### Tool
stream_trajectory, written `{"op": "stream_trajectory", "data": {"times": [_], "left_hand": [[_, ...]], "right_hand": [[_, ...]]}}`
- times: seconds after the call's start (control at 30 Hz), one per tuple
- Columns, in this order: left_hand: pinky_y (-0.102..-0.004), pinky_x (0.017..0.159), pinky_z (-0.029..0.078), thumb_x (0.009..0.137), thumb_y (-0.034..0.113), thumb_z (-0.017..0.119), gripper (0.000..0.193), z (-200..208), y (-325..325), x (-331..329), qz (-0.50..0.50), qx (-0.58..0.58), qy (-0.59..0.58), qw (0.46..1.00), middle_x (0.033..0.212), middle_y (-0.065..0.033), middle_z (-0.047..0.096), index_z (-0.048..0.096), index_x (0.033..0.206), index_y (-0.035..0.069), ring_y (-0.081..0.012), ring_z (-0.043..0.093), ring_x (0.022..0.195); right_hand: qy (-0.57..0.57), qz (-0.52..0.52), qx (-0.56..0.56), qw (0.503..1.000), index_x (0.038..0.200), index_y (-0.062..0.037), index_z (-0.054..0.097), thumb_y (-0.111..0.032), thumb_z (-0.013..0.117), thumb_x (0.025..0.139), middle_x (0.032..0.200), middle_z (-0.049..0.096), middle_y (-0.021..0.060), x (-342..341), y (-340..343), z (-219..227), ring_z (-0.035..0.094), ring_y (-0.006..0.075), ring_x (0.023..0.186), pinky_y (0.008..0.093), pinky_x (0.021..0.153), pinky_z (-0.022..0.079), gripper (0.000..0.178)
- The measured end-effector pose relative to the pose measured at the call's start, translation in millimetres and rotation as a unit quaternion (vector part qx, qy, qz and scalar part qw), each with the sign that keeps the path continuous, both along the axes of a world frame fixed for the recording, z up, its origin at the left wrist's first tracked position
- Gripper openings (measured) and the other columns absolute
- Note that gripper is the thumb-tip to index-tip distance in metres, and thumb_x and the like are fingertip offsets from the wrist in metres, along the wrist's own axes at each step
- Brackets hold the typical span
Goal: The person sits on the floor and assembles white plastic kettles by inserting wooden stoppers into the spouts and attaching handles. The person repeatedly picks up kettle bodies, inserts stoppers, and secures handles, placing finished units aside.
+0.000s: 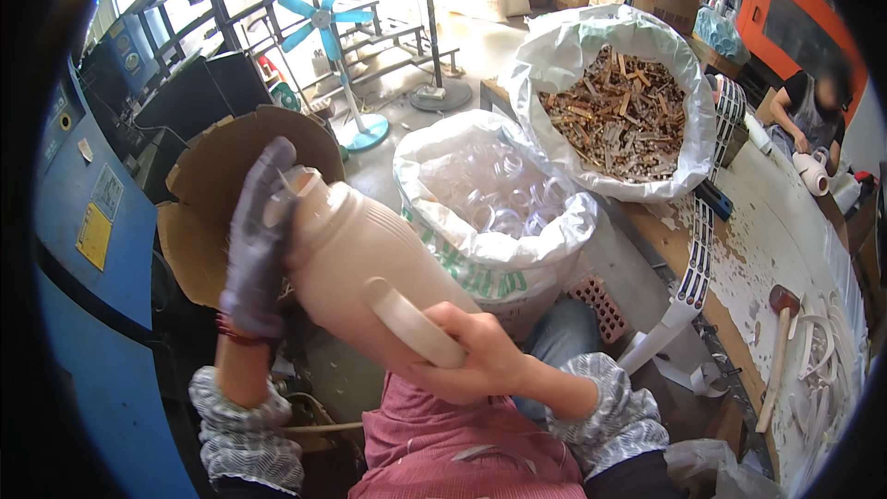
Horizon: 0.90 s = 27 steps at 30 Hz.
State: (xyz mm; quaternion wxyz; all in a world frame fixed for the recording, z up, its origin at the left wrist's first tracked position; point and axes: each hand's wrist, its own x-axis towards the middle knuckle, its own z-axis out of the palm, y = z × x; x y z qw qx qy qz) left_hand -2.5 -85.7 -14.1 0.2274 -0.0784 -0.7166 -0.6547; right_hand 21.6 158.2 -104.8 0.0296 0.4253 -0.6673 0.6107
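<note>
A large pale pink-beige plastic jug (379, 249) lies tilted across my lap, its threaded neck pointing up and to the left. My left hand (259, 249), in a dark grey glove, is closed against the neck and mouth; its thumb side is partly hidden. On the other side, my bare right hand (485, 351) grips the jug by its looped handle (411, 319), fingers curled around the lower end. Behind the gloved hand stands an open cardboard drum or box (199, 166), its inside mostly hidden.
Ahead stands a white sack (420, 162) of clear plastic rings. A bigger lined sack (527, 102) holds brown scraps. On the right-hand bench (739, 249) lie a mallet (781, 333) and plastic strips. Blue cabinet (111, 314) at left, fan (323, 23) beyond; another person (804, 111) holds a similar jug.
</note>
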Motion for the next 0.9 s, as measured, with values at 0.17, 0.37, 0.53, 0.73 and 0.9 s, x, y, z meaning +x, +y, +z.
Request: {"op": "stream_trajectory", "data": {"times": [0.17,0.37,0.53,0.73,0.9], "left_hand": [[-0.0366,0.106,0.037,0.082,0.021,0.073,0.073,43,0,36,0.073,-0.141,0.127,0.979,0.13,-0.0153,0.054,0.037,0.143,0.002,-0.0253,0.052,0.121],[-0.0392,0.102,0.04,0.083,0.016,0.071,0.05,5,-36,43,0.177,-0.076,0.066,0.979,0.126,-0.017,0.056,0.055,0.129,0.006,-0.0265,0.052,0.119],[-0.0448,0.097,0.04,0.082,0.017,0.069,0.016,16,-49,70,0.239,-0.483,0.146,0.83,0.11,-0.0131,0.062,0.07,0.082,0.001,-0.0338,0.052,0.113],[-0.0391,0.072,0.046,0.082,0.018,0.066,0.02,29,-35,80,0.058,-0.466,0.114,0.876,0.08,-0.0118,0.062,0.062,0.074,0.0,-0.0296,0.057,0.078],[-0.0377,0.057,0.042,0.082,0.011,0.067,0.018,42,-57,85,0.022,-0.544,0.077,0.835,0.066,-0.0083,0.055,0.059,0.069,0.002,-0.0265,0.051,0.056]], "right_hand": [[0.081,0.081,-0.074,0.991,0.108,-0.0024,0.056,-0.009,0.077,0.073,0.086,0.066,0.0097,-24,-27,-13,0.065,0.0225,0.074,0.0339,0.067,0.051,0.042],[-0.002,0.205,0.027,0.978,0.112,-0.0012,0.061,-0.012,0.068,0.083,0.106,0.063,0.0107,-71,-35,-43,0.061,0.0209,0.098,0.033,0.084,0.049,0.032],[0.075,-0.295,0.313,0.9,0.086,-0.0087,0.07,-0.02,0.063,0.084,0.102,0.065,0.0079,-203,37,-130,0.053,0.0311,0.103,0.0396,0.093,0.042,0.013],[0.048,-0.274,0.386,0.88,0.106,-0.0109,0.067,-0.008,0.056,0.08,0.109,0.064,0.0116,-247,72,-144,0.054,0.0324,0.108,0.0399,0.094,0.044,0.029],[0.02,-0.332,0.304,0.893,0.108,-0.0054,0.063,-0.011,0.059,0.08,0.097,0.069,0.0142,-235,80,-107,0.065,0.0309,0.09,0.0415,0.083,0.05,0.028]]}}
